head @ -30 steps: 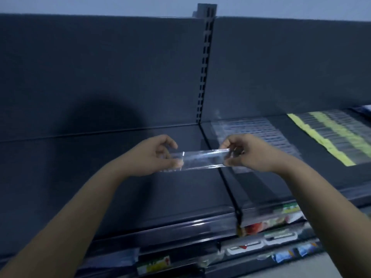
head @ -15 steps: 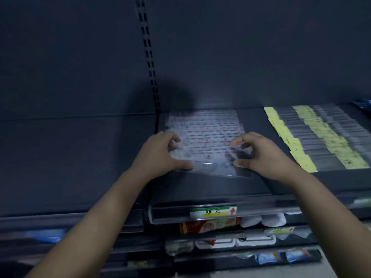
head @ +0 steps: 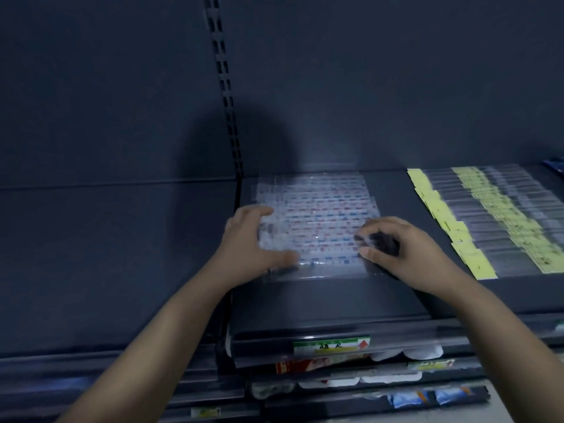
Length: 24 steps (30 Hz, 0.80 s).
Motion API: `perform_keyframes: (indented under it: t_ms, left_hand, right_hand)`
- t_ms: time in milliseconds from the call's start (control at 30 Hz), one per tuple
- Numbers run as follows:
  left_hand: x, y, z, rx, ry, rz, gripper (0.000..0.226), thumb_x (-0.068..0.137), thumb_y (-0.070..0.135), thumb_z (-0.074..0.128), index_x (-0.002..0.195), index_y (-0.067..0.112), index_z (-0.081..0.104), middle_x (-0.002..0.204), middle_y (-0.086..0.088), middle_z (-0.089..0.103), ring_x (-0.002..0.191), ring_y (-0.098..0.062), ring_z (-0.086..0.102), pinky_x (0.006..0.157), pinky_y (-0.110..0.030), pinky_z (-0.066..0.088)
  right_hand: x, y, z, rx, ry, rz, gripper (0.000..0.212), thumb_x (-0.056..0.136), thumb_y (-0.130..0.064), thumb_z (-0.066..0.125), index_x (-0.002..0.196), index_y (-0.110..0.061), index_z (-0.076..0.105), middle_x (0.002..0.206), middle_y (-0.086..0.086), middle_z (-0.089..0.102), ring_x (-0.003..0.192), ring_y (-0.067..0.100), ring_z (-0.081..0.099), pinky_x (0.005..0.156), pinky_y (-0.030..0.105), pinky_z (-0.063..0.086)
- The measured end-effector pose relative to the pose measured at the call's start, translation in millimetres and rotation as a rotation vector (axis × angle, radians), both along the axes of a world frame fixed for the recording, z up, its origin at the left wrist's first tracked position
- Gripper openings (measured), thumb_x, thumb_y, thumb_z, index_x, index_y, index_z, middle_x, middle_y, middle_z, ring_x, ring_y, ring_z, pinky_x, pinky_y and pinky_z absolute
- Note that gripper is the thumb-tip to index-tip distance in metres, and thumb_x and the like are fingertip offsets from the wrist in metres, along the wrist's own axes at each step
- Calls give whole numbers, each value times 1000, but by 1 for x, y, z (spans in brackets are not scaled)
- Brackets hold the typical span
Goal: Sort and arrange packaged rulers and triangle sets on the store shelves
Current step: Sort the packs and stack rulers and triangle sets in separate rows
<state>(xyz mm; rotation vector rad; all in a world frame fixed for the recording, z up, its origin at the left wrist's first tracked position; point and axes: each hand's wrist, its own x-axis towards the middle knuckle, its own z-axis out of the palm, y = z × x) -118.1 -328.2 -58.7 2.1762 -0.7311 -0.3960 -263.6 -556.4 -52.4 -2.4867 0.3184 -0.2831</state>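
Observation:
A row of clear packaged rulers (head: 317,215) with red and blue print lies flat on the dark shelf (head: 320,303), overlapping from back to front. My left hand (head: 247,239) rests on the row's left end, fingers spread over several packs and thumb at the front ruler. My right hand (head: 406,248) sits at the row's right end, fingers bent with their tips against the pack ends and thumb near the front ruler. Neither hand lifts a pack. To the right lies a second row of clear ruler packs with yellow labels (head: 494,221).
A slotted upright (head: 225,96) divides this bay from the dark shelf on the left (head: 106,254). A green and white price label (head: 331,346) sits on the shelf's front rail. Lower shelves hold packaged goods (head: 320,364). A blue item (head: 554,166) shows at the far right.
One second ago both hands held one clear ruler pack in the air by its ends. It now lies at the front of the row, and both hands rest on the row's ends.

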Motion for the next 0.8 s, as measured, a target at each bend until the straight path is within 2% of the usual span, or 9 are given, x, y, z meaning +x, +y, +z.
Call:
perform_keyframes:
  t_ms: [133, 200, 267, 367, 500, 567, 667, 733, 800]
  left_hand:
    - [9, -23, 7, -262, 179, 201, 73, 81, 51, 66, 141, 23, 34, 138, 9, 34, 125, -7, 38, 103, -24, 33]
    - [17, -35, 8, -232, 147, 218, 70, 93, 51, 48, 149, 18, 22, 153, 3, 24, 139, -13, 27, 111, -25, 22]
    - [26, -43, 9, -210, 169, 253, 69, 97, 54, 34, 152, 16, 14, 159, 1, 14, 144, -16, 19, 116, -29, 16]
    - [34, -58, 11, -271, 275, 357, 68, 95, 62, 26, 150, 21, 23, 156, 2, 25, 139, -18, 30, 110, -32, 24]
    - [37, -63, 4, -345, 294, 368, 73, 89, 72, 24, 147, 29, 32, 151, 7, 35, 135, -15, 37, 112, -35, 27]
    - [41, -63, 1, -373, 334, 374, 76, 86, 76, 27, 146, 30, 34, 150, 8, 38, 133, -14, 40, 113, -40, 29]
    - [45, -58, 2, -403, 363, 365, 76, 86, 76, 30, 145, 29, 36, 141, 15, 42, 114, -2, 48, 96, -25, 37]
    - [48, -52, 2, -418, 343, 376, 74, 88, 73, 30, 145, 26, 37, 140, 13, 43, 109, -1, 48, 87, -18, 34]
    - [51, -45, 3, -445, 349, 381, 76, 89, 71, 31, 147, 22, 33, 150, 9, 36, 129, -7, 40, 98, -21, 28]
  right_hand:
    - [11, -9, -4, 105, -107, -178, 30, 90, -32, 59, 117, -19, 60, 114, -5, 54, 102, 8, 52, 83, 11, 32]
    - [22, -20, -4, 249, -102, -229, 33, 93, -40, 51, 120, -22, 58, 115, -7, 57, 105, 9, 53, 92, 25, 39]
    - [36, -28, -2, 497, -123, -281, 29, 94, -46, 47, 111, -26, 60, 108, -11, 63, 100, 9, 57, 94, 32, 43]
    - [60, -35, -1, 828, -212, -300, 25, 96, -48, 42, 96, -28, 57, 102, -16, 59, 97, 1, 54, 93, 24, 36]
    - [71, -32, -9, 897, -212, -235, 23, 98, -46, 37, 96, -32, 54, 98, -20, 58, 87, -7, 56, 79, 13, 39]
    - [73, -33, -11, 960, -209, -186, 30, 100, -44, 35, 107, -23, 56, 99, -19, 61, 87, -10, 59, 75, 7, 43]
    - [75, -34, -6, 1004, -215, -180, 46, 100, -43, 33, 125, -10, 52, 114, -11, 58, 104, -4, 53, 93, 12, 37]
    - [76, -35, -3, 995, -246, -186, 40, 101, -41, 32, 106, -12, 60, 93, -18, 69, 84, -12, 61, 80, 5, 42]
    - [75, -35, -2, 1010, -268, -211, 40, 102, -40, 30, 94, -15, 60, 72, -21, 69, 64, -17, 60, 56, 0, 44]
